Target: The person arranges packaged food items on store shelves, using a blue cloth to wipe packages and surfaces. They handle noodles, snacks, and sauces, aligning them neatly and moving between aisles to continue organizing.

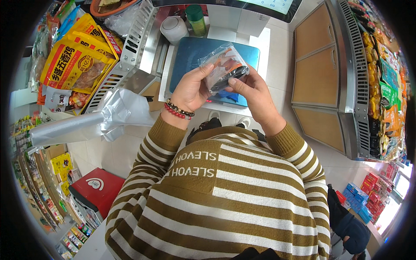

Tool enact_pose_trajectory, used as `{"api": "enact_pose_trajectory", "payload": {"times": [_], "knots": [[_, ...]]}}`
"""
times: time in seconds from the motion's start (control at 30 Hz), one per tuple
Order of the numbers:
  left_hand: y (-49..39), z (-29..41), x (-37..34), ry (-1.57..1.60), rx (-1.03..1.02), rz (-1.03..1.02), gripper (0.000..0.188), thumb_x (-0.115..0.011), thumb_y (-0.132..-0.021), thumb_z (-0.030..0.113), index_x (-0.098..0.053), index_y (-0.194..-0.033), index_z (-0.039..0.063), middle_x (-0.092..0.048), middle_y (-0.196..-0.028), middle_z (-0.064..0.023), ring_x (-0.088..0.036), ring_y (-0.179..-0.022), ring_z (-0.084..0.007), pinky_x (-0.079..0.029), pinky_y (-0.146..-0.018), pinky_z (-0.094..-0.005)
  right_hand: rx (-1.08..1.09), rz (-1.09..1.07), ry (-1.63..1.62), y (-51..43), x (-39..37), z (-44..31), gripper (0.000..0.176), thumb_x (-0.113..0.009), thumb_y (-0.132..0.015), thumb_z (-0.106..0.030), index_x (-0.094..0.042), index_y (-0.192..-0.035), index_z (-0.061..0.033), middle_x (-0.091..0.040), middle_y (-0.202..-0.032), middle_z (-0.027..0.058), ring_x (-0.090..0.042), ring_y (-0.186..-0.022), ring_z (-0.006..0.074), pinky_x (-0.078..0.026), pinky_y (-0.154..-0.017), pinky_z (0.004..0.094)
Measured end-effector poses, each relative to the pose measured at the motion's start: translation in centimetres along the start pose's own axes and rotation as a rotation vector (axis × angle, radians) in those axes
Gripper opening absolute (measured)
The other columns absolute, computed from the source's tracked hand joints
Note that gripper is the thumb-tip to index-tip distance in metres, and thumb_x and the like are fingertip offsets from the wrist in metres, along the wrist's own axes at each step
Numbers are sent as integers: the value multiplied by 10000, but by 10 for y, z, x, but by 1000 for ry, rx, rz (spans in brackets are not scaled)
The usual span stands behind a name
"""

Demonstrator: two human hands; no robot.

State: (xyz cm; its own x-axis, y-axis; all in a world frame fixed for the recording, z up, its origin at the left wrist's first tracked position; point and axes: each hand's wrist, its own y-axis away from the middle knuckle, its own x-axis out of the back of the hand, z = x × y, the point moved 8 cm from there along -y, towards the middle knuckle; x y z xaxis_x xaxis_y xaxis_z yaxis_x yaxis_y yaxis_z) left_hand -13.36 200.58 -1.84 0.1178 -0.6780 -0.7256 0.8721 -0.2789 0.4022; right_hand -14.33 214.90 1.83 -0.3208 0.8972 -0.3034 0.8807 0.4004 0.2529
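Both my hands hold a small clear plastic packet (226, 68) with a white, orange and black printed inside, tilted above a blue scale plate (188, 58). My left hand (191, 86) grips its left side, the thumb near the upper edge; a red and dark bead bracelet (178, 110) circles that wrist. The fingers of my right hand (255, 92) close on the packet's lower right, thumb on the front. Something dark blue (229, 96) lies on the plate beneath the packet, partly hidden.
A white jar (174, 29) and a green-lidded container (195, 21) stand behind the scale, below a screen (276, 6). Yellow food bags (78, 65) fill a metal rack at left, beside a plastic bag roll (68, 128). At right stands a cabinet (317, 74). Another person (349, 227) is at lower right.
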Motion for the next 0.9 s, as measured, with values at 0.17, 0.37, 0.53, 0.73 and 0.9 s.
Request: {"api": "enact_pose_trajectory", "payload": {"times": [0.17, 0.37, 0.53, 0.73, 0.9], "knots": [[3, -6, -14, -54, -34, 59, 412, -562, -1044, 231, -537, -1397, 21, -626, -1325, -78, -630, -1160, -178, -521, -983, -342, 10, 172, 15, 0, 13, 8, 491, -622, -908, -32, -510, -1379, 55, -669, -1084, 92, -637, -964, 161, -534, -844, 295], [7, 11, -30, -174, -200, 49, 409, -640, -982, 108, -506, -1358, 21, -633, -1282, -92, -646, -1136, -212, -552, -951, -379, -34, 199, -213, 2, 23, 12, 411, -582, -913, 23, -556, -1323, 36, -670, -1148, 105, -659, -1028, 197, -563, -858, 321], [16, 26, -34, -262, -387, 46, 420, -682, -925, 37, -525, -1310, -24, -666, -1197, -105, -673, -1055, -186, -562, -915, -325, -65, 160, -306, -2, 33, 28, 357, -572, -969, -39, -552, -1318, 28, -645, -1224, 121, -656, -1059, 213, -555, -902, 346], [15, 29, -23, -351, -442, 147, 350, -741, -899, 78, -614, -1200, -46, -674, -1162, -118, -640, -1031, -156, -506, -932, -287, -70, 162, -226, 2, 44, 34, 350, -573, -914, 38, -600, -1262, 61, -689, -1157, 140, -697, -995, 214, -591, -836, 334], [21, 33, -3, -334, -514, 245, 264, -735, -911, 83, -639, -1123, -42, -698, -1069, -88, -644, -969, -131, -512, -886, -283, -116, 122, -67, -4, 43, 37, 320, -624, -844, 80, -666, -1161, 62, -721, -1057, 131, -705, -863, 189, -599, -733, 312]]}}
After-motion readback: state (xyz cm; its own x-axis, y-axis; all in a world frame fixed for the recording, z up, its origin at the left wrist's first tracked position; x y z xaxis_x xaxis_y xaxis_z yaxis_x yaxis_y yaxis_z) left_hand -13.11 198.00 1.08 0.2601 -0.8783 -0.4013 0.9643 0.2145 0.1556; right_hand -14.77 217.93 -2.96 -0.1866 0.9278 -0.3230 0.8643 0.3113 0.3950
